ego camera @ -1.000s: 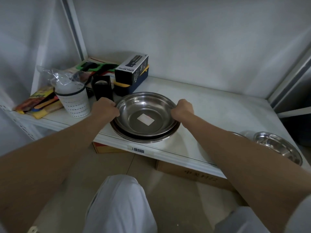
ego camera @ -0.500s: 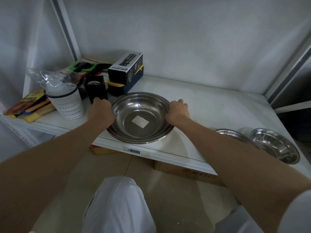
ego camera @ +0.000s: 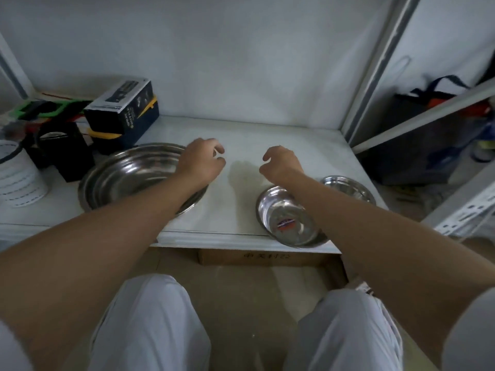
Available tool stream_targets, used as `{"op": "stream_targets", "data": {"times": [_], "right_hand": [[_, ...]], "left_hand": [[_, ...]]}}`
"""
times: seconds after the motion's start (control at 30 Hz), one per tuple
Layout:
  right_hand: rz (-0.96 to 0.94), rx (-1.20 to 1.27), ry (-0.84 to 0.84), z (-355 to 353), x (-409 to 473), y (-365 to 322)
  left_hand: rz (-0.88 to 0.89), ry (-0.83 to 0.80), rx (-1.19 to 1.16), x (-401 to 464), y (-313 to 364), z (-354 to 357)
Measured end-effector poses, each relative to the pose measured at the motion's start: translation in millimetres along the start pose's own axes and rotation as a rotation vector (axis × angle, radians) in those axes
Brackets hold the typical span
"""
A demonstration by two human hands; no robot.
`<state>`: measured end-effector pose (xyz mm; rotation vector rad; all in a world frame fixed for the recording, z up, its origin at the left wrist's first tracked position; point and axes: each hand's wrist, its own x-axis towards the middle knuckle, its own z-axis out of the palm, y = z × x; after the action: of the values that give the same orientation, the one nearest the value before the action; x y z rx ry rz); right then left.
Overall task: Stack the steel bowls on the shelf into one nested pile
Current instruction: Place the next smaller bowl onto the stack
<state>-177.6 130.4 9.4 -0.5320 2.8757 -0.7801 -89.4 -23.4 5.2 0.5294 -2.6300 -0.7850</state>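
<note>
A nested pile of large steel bowls point(ego camera: 128, 174) rests on the left half of the white shelf point(ego camera: 235, 220). Two smaller steel bowls sit on the right: one with a red sticker point(ego camera: 286, 219) at the front edge, another point(ego camera: 348, 187) behind it, partly hidden by my right forearm. My left hand point(ego camera: 201, 163) hovers over the right rim of the large pile, fingers loosely curled, holding nothing. Above bare shelf between the pile and the small bowls, my right hand point(ego camera: 280, 163) is also empty, fingers apart.
A black product box point(ego camera: 120, 108), a black holder point(ego camera: 64, 148) and a white cup point(ego camera: 18, 178) crowd the shelf's left side. A metal upright point(ego camera: 375, 76) bounds the right. A dark bag point(ego camera: 417, 140) stands beyond it. A cardboard box point(ego camera: 262, 257) lies under the shelf.
Both hands have let go of the large bowl, which now rests nested on the pile. My hands have lifted and shifted right, and the view has swung right toward the smaller bowls.
</note>
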Motion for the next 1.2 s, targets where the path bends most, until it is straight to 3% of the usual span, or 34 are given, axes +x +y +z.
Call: {"op": "stream_targets", "data": {"times": [0.27, 0.73, 0.97, 1.2], "right_hand": [[0.051, -0.076, -0.001, -31.4, -32.8, 78.7], [0.047, -0.071, 0.061, -29.1, -58.4, 105.3], [0.122, 0.167, 0.195, -43.4, -49.2, 53.9], [-0.011, 0.475, 0.035, 9.8, -43.8, -79.9]], "left_hand": [[-0.02, -0.257, -0.03, -17.1, 70.1, 82.1], [-0.113, -0.166, 0.066, -34.9, 58.7, 90.5], [-0.134, 0.025, -0.021, -25.2, 42.9, 21.1], [-0.34, 0.193, 0.031, -41.3, -51.7, -96.3]]}}
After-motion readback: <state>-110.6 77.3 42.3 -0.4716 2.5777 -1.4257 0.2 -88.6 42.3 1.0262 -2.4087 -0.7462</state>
